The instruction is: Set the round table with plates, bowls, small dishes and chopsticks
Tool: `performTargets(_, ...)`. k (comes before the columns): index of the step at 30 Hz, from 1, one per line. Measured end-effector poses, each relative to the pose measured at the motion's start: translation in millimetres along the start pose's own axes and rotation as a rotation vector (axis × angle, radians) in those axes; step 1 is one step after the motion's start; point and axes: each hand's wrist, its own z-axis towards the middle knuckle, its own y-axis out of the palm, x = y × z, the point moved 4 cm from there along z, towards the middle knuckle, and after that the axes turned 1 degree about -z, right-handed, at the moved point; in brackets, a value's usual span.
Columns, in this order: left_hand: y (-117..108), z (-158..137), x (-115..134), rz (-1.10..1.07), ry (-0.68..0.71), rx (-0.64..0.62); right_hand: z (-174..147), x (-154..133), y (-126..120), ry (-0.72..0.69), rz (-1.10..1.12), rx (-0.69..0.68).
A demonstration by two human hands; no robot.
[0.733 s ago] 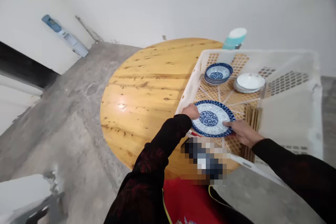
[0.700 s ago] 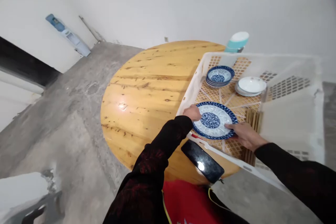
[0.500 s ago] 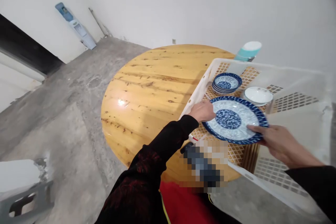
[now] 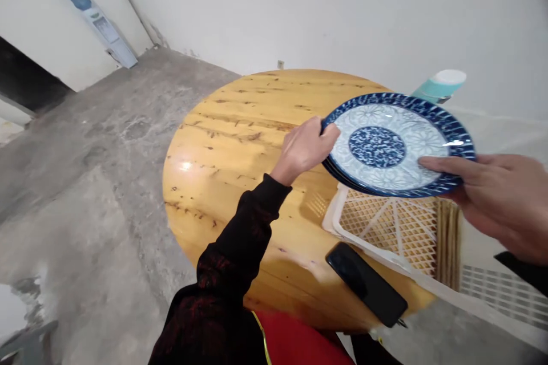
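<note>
A small stack of blue-and-white patterned plates (image 4: 377,147) is in the air over the white plastic basket (image 4: 385,255); extra rims show under the top plate at its lower left. My left hand (image 4: 307,147) grips the left rim, thumb on top. At the right rim, my right hand (image 4: 505,197) is closed with its thumb laid across the top plate and its fingers beneath. The plates hide much of the basket's inside. Brown stick-like pieces (image 4: 448,246) stand inside the basket below my right hand.
The basket rests partly on a round wooden table (image 4: 231,154). A black phone (image 4: 366,284) lies near the table's front edge. Behind the plates stands a teal-and-white cylinder (image 4: 440,86). A water dispenser (image 4: 96,23) is by the far wall, and a grey stool (image 4: 29,345) at lower left.
Both hands have raised the plates up and out of the basket, toward the camera. My left hand has moved up and left with the rim. The bowls seen before are now hidden.
</note>
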Motion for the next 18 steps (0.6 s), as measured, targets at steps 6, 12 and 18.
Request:
performTargets(6, -64.4, -8.2, -117.4, -0.029, -0.026, 0.022, -52.9, 4.4, 148.0, 0.233, 0.152, -0.051)
performTargets(12, -72.1, -21.7, -239.9, -0.050, -0.153, -0.136, -78.2, 81.0, 250.8, 0.456, 0.162, -0.094)
performTargets(18, -38.3, -12.6, -308.1, -0.148, -0.207, -0.227, -65.5, 129.8, 287.0, 0.512, 0.123, -0.048)
